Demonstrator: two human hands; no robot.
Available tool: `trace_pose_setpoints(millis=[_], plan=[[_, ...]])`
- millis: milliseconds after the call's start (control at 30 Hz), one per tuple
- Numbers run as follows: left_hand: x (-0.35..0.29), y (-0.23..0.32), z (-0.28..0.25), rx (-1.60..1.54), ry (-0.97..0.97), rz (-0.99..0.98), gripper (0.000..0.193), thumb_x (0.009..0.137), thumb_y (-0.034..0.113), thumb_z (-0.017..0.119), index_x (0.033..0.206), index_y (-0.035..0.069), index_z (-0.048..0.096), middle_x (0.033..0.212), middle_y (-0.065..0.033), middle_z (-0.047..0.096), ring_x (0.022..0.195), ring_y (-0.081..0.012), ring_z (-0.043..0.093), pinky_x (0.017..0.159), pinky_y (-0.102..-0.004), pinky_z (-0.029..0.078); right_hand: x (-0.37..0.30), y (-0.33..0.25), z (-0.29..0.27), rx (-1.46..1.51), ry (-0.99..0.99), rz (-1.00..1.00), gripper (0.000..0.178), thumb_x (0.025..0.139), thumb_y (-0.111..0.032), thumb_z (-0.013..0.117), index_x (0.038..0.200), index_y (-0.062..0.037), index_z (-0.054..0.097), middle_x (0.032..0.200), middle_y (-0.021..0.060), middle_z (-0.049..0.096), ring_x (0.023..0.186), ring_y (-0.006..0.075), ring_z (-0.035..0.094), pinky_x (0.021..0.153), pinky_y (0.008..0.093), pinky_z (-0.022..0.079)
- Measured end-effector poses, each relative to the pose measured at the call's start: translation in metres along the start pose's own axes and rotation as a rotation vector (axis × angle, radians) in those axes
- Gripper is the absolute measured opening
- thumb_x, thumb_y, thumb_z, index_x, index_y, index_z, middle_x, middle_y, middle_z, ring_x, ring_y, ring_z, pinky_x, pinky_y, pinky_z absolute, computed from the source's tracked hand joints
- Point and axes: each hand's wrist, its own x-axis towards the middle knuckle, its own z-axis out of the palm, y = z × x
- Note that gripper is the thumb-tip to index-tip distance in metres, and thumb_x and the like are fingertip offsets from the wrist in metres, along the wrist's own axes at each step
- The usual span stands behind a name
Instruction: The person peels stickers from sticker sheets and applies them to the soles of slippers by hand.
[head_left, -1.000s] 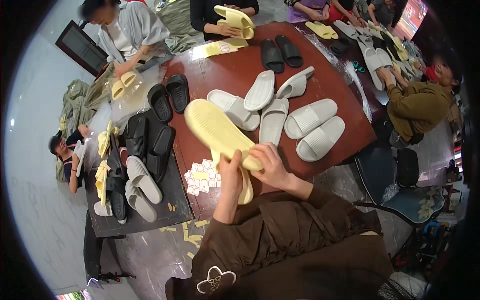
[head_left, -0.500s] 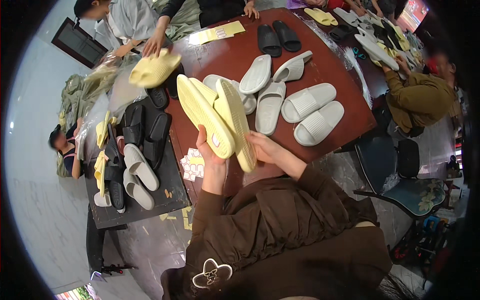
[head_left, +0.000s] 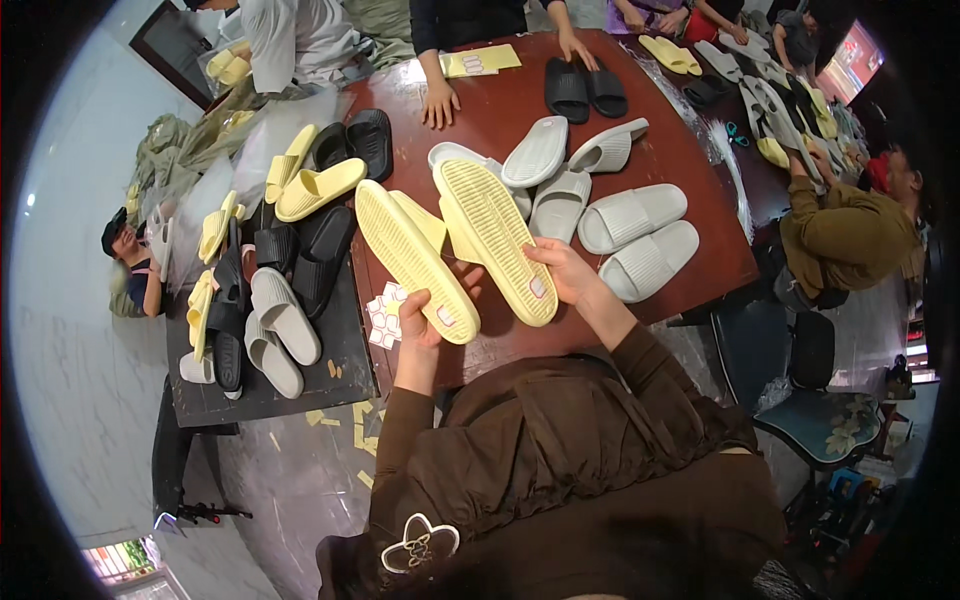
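Observation:
My left hand (head_left: 424, 318) is closed on the heel end of a yellow slide slipper (head_left: 402, 250), fingers behind it and thumb on the sole. A matching yellow slipper (head_left: 497, 243) is gripped at its side edge by my right hand (head_left: 562, 270). Both slippers are held up above the table, ribbed soles facing me, toe ends pointing away. Each sole bears a small red-edged white sticker (head_left: 446, 316) near the heel. A sheet of similar stickers (head_left: 386, 312) lies on the table beside my left hand. Several grey slippers (head_left: 630, 222) lie beyond and right of my hands.
The red-brown table (head_left: 700, 285) meets a dark lower table (head_left: 345, 385) holding black, grey and yellow slippers. Across from me, a person's hand (head_left: 438, 103) rests on the tabletop, the other by black slippers (head_left: 585, 92). A chair (head_left: 835, 425) stands at right.
The two slippers I hold have moved apart, and their soles have turned to face me. At left, the yellow pair in a co-worker's hand now lies on the table, that hand withdrawn.

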Motion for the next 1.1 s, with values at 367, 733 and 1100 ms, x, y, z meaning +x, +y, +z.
trace_pose_setpoints(millis=[367,733,1100], plan=[[-0.007,0.011,0.002,0.116,0.092,-0.059,0.070,0.086,0.012,0.065,0.148,-0.002,0.034,0.137,-0.0288,0.052,0.123,-0.0481,0.055,0.097,-0.0607,0.052,-0.006,0.021,-0.015,0.122,0.020,-0.020,0.033,0.099,-0.014,0.059,0.124,0.0087,0.057,0.115,0.0178,0.069,0.098,0.0236,0.072,0.086,0.0353,0.059],[-0.015,-0.011,0.029,0.282,0.066,-0.084,0.068,0.084,0.003,0.068,0.144,-0.005,0.037,0.129,-0.0266,0.057,0.115,-0.0487,0.060,0.096,-0.0540,0.056,-0.020,0.029,-0.022,0.114,0.150,-0.107,0.032,0.098,-0.012,0.059,0.121,0.0111,0.058,0.112,0.0199,0.069,0.095,0.0252,0.072,0.084,0.0362,0.060],[-0.004,-0.031,0.028,0.418,0.124,-0.068,0.061,0.084,0.001,0.069,0.139,-0.006,0.043,0.128,-0.0248,0.060,0.116,-0.0371,0.063,0.099,-0.0445,0.055,-0.021,0.021,-0.026,0.102,0.181,-0.174,0.031,0.099,-0.013,0.058,0.120,0.0098,0.058,0.111,0.0192,0.069,0.094,0.0246,0.072,0.083,0.0355,0.060]])
